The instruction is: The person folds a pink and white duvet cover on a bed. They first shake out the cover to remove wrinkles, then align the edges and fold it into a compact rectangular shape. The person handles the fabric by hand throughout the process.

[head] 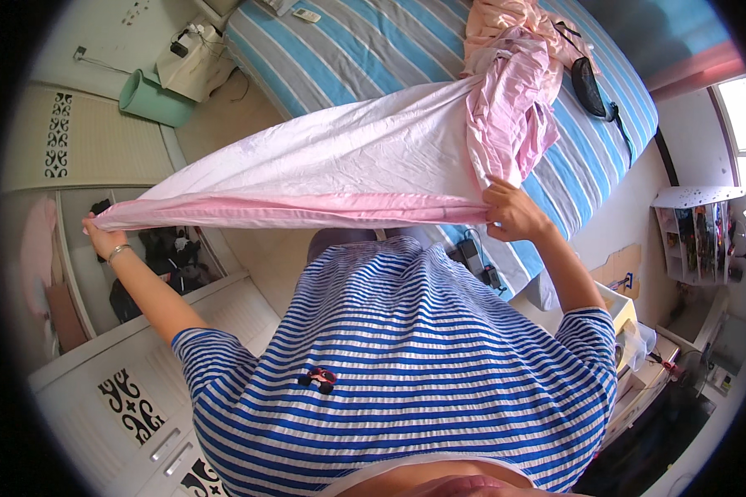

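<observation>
A pink and white bed cover (348, 149), thin and wrinkled, stretches across in front of my body with its pink edge pulled nearly straight. At the far left, my left hand (104, 239) grips one end of that edge, arm reaching out. My right hand (511, 210) pinches the other end, close to the bed's side. Beyond the right hand the pink fabric bunches up (513, 112) on the bed, running into a peach-coloured heap of cloth (503, 18). The span between my hands hangs in the air above the floor and the bed's near edge.
The mattress (373, 50) has blue, grey and white stripes. On it are a black pouch with a strap (587, 87), a remote control (307, 15) and dark electronic devices with cables (470, 255). A green bin (152, 99) stands left, near an open wardrobe (161, 261). Rightward is a small shelf (699, 233).
</observation>
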Demonstrator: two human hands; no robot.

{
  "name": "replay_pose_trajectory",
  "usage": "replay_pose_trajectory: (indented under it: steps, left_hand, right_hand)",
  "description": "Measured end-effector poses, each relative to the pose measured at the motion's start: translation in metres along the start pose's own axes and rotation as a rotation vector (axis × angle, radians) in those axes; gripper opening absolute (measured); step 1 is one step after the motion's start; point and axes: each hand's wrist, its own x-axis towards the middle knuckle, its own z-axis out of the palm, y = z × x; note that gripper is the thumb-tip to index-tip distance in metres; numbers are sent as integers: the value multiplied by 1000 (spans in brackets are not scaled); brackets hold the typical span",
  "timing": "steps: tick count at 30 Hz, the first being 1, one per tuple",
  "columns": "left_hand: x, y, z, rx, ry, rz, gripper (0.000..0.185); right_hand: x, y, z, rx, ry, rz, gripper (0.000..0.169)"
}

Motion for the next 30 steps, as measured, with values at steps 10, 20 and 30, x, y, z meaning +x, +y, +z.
replay_pose_trajectory:
  steps: [10,20,30]
  left_hand:
    - [11,47,-27,-68,-166,95,27]
    - [-95,126,46,-128,-662,57,24]
    - [-61,122,25,34,-314,108,28]
  right_hand:
    - [-8,16,129,409,-292,69,18]
    - [34,101,148,-51,-321,425,27]
    - [52,125,80,900,3,798,22]
